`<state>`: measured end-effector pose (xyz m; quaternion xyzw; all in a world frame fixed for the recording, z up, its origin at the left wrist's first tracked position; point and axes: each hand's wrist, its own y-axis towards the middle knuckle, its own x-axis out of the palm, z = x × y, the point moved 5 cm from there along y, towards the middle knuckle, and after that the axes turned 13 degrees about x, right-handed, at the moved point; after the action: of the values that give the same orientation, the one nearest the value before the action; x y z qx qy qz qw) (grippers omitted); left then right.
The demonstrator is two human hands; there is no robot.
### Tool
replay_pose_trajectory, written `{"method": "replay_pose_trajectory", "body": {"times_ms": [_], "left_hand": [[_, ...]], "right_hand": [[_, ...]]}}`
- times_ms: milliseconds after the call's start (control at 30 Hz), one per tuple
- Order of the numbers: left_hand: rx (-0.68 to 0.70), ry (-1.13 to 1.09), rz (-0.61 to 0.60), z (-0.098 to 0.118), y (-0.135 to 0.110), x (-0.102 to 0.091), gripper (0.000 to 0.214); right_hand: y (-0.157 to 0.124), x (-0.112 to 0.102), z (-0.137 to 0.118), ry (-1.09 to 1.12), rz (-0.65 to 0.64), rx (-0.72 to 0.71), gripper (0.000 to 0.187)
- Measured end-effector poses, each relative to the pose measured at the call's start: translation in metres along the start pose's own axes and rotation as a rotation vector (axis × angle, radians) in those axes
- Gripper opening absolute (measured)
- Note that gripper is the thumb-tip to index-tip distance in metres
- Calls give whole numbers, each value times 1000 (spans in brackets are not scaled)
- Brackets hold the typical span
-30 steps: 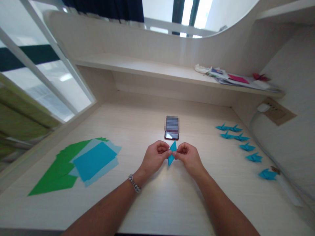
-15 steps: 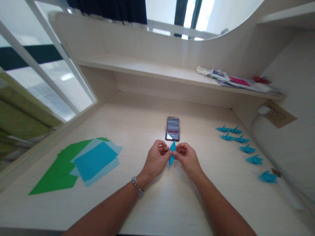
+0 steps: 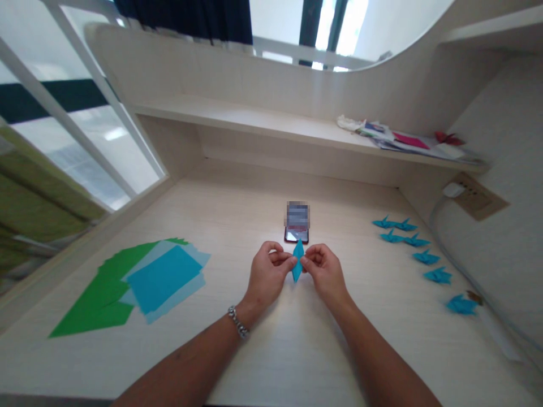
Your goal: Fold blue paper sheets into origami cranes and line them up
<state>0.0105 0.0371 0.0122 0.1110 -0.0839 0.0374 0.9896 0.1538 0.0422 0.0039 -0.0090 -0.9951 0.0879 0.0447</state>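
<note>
A narrow, diamond-shaped piece of folded blue paper (image 3: pixel 298 268) stands between my hands, its long points facing away from me and toward me. My left hand (image 3: pixel 270 270) pinches its left edge between thumb and fingers. On the opposite edge, my right hand (image 3: pixel 326 272) pinches with thumb and forefinger, the other fingers curled. A smartphone (image 3: pixel 296 233) lies just beyond the paper's far tip, its screen partly pixelated. The undersides of the folds are hidden.
Left on the desk (image 3: pixel 237 192) lie fanned green sheets (image 3: pixel 93 299) with blue square sheets (image 3: pixel 165 278) over them. Several folded blue paper cranes (image 3: pixel 438 275) line the right side. Behind them run a cable (image 3: pixel 449 249) and a wall socket (image 3: pixel 477 198). Papers (image 3: pixel 407 140) rest on the shelf.
The folded paper has turned slightly and shows a wider face. My right hand has shifted a little to the right, and both hands keep their pinch.
</note>
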Motion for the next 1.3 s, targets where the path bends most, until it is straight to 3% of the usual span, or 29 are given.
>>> {"method": "replay_pose_trajectory", "body": {"times_ms": [167, 267, 400, 600, 800, 1033, 1300], "left_hand": [[60, 70, 91, 1, 2, -8, 37], [96, 106, 100, 3, 2, -10, 34], [102, 111, -25, 3, 0, -2, 21], [109, 175, -62, 1, 4, -3, 30], [11, 80, -254, -6, 9, -1, 16], [-153, -87, -300, -3, 6, 2, 20], [-142, -137, -267, 2, 6, 1, 9]], "right_hand": [[-12, -3, -16, -326, 185, -206, 8], [-16, 4, -18, -401, 124, -249, 12], [-8, 8, -4, -271, -6, -101, 24], [3, 1, 8, -116, -23, 44, 21], [-1, 1, 4, 20, -109, 193, 23], [-2, -5, 0, 61, -126, 238, 24], [-5, -6, 0, 209, -189, 296, 23]]}}
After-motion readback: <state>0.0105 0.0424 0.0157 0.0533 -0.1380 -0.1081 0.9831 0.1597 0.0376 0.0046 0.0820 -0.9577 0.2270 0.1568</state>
